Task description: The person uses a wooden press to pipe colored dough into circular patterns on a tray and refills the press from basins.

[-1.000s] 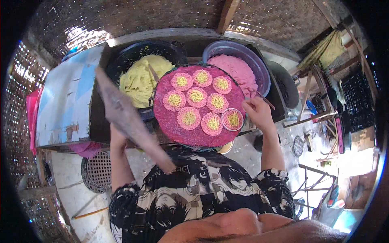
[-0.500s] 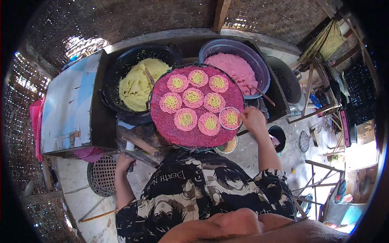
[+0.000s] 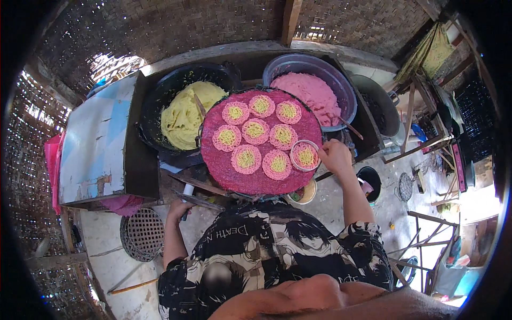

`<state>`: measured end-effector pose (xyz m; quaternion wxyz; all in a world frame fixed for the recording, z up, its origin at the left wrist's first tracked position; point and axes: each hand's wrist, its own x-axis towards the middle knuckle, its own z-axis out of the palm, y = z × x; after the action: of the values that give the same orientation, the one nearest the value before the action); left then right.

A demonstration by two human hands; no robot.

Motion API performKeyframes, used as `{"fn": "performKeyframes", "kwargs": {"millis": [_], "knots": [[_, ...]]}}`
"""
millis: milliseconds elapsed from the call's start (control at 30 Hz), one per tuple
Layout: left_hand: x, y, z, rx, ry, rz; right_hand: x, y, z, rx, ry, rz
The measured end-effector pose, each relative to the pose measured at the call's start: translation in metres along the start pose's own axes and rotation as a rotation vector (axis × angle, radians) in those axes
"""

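Nearest me, along the bottom of the frame, was my dark patterned shirt point(image 3: 261, 237). Left of it, my left hand point(image 3: 178, 210) was curled closed around the end of a board-like tool point(image 3: 201, 202) with a white tube, held low, I suppose to keep it out of my other hand's way. Just beyond, the round red tray point(image 3: 214, 166) sat in the middle of the frame, close in for easy reach; what bore its weight I couldn't tell. Nine pink discs with yellow centres point(image 3: 255, 131) lay on it side by side, spaced, it seemed, so they wouldn't stick together. A thin white ring point(image 3: 292, 156) encircled the one at the tray's lower right, probably keeping its edge round. My right hand point(image 3: 336, 156) was nearly closed, fingertips pinching that ring's right rim. Farther off, on the dark table point(image 3: 250, 69), stood a black basin point(image 3: 152, 114) of yellow dough point(image 3: 184, 120) and a purple basin point(image 3: 349, 98) of pink dough point(image 3: 306, 93), likely kept within arm's reach. The woven wall point(image 3: 186, 24) rose behind.
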<state>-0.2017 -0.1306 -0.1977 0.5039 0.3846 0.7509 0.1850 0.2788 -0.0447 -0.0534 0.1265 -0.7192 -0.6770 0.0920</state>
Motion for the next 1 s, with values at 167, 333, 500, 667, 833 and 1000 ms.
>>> {"fn": "performKeyframes", "kwargs": {"millis": [167, 333, 500, 667, 833, 1000], "knots": [[0.02, -0.004, 0.009, 0.086, 0.013, -0.001, -0.006, 0.011, -0.011, 0.183, 0.044, -0.008], [0.079, -0.05, 0.023, 0.164, 0.138, 0.033, -0.024, 0.05, -0.031, 0.45, 0.15, 0.301], [0.059, 0.016, 0.034, 0.115, 0.199, 0.016, -0.039, 0.135, 0.046, 0.022, 0.116, 0.415], [0.114, -0.015, 0.032, 0.182, 0.373, 0.194, -0.014, 0.128, 0.122, 0.122, -0.001, 0.73], [0.1, 0.017, 0.037, 0.386, 0.366, 0.202, 0.001, 0.129, 0.173, 0.327, 0.115, 0.666], [0.073, 0.003, 0.031, 0.254, 0.6, 0.256, -0.036, 0.121, 0.148, 0.556, 0.341, 0.553]]}}
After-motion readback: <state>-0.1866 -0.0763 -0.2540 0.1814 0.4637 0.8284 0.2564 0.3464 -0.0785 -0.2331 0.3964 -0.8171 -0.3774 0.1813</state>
